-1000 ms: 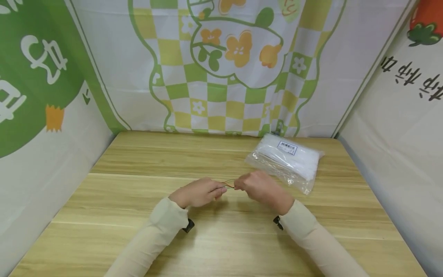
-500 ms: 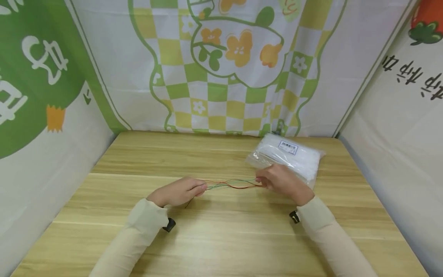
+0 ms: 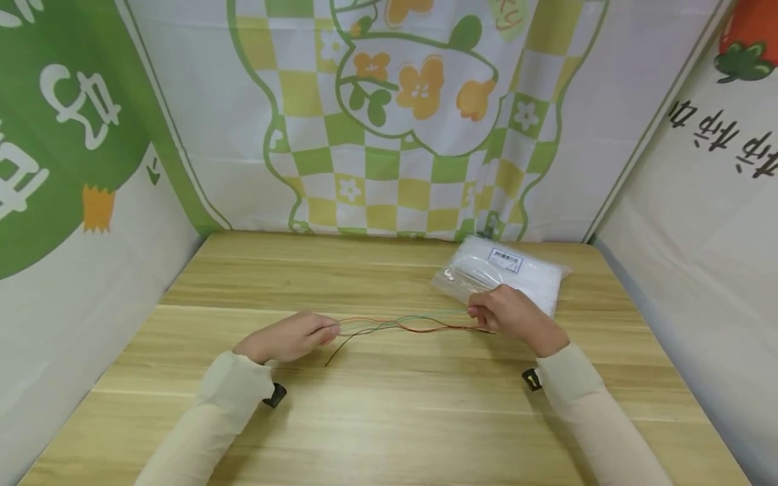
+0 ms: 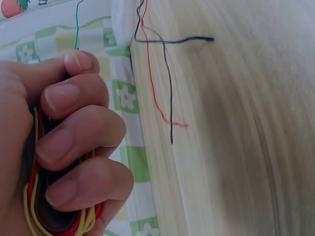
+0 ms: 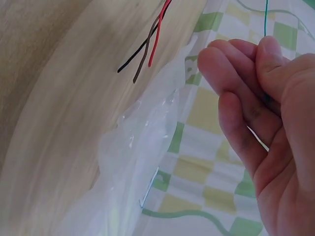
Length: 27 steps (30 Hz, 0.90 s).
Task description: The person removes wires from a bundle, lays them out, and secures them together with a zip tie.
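Note:
Several thin coloured wires [image 3: 419,331] stretch between the two hands, a little over the wooden table. My left hand [image 3: 290,336] curls its fingers round a coiled bundle of yellow, red and black wires [image 4: 88,219], while its thumb and forefinger meet at a green wire [image 4: 77,24]. My right hand [image 3: 513,317] pinches the green wire [image 5: 266,17] between thumb and forefinger. Loose ends of a red wire [image 4: 153,93] and dark wires [image 4: 171,98] lie beside the left hand. Near the right hand, red, brown and black wire ends [image 5: 142,54] hang free.
A clear plastic bag with white contents and a barcode label [image 3: 523,270] lies at the back right, partly behind the right hand. Printed fabric [image 3: 395,162] hangs along the back edge of the table [image 3: 389,418], and fabric walls stand on both sides.
Both hands have moved apart, the left to the left and the right to the right. A longer stretch of wire shows between them, and loose wire ends have come free of the hands.

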### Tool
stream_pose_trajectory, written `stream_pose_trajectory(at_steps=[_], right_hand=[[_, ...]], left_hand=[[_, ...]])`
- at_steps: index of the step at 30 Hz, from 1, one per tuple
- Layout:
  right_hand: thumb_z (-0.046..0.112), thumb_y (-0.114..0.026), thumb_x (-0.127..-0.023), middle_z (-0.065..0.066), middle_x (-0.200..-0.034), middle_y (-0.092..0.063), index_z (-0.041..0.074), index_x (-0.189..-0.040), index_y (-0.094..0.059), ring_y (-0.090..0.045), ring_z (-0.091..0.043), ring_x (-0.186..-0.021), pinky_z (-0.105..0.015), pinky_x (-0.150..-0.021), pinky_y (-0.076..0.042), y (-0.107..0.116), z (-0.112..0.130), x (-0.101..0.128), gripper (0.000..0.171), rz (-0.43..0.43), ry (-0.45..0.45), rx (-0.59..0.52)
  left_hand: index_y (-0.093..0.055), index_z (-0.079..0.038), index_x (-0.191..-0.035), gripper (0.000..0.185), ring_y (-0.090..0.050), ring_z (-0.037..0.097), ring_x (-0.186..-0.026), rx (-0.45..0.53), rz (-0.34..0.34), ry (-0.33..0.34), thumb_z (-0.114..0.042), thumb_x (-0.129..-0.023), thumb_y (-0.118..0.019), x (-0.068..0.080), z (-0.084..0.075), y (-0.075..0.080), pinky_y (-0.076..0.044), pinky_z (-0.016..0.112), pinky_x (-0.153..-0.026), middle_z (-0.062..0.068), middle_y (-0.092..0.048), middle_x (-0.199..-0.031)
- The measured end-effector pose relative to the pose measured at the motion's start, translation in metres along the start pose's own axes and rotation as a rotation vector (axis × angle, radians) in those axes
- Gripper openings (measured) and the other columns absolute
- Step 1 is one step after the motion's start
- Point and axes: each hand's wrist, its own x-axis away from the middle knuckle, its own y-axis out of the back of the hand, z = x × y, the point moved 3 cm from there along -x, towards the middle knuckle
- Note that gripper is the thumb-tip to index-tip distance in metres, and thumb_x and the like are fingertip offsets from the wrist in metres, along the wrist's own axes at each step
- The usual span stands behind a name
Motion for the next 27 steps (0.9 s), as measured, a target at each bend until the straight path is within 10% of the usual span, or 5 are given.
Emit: stream_pose_trajectory(at_steps=[11,27], right_hand=[[0.004,-0.071,-0.099,0.013,-0.063,-0.06,0.014,-0.078,-0.066,-0.053,0.003,-0.061,-0.026,-0.066,-0.052,0.001,-0.012,0.006,0.024,0.022,-0.021,-0.03],[0.004,-0.067,-0.102,0.016,-0.061,-0.06,0.013,-0.078,-0.067,-0.054,0.004,-0.06,-0.028,-0.067,-0.052,0.003,-0.025,0.012,0.025,0.037,-0.105,-0.082]], left_hand=[[-0.06,-0.01,-0.083,0.037,-0.04,0.004,-0.065,-0.002,-0.034,0.068,-0.023,-0.115,-0.046,0.013,0.008,0.014,-0.039,0.025,-0.066,0.003,-0.057,-0.077],[-0.064,-0.011,-0.08,0.036,-0.033,-0.002,-0.055,0.004,-0.069,0.004,-0.019,-0.113,-0.051,0.019,0.012,0.017,-0.035,0.021,-0.058,-0.014,-0.044,-0.067]])
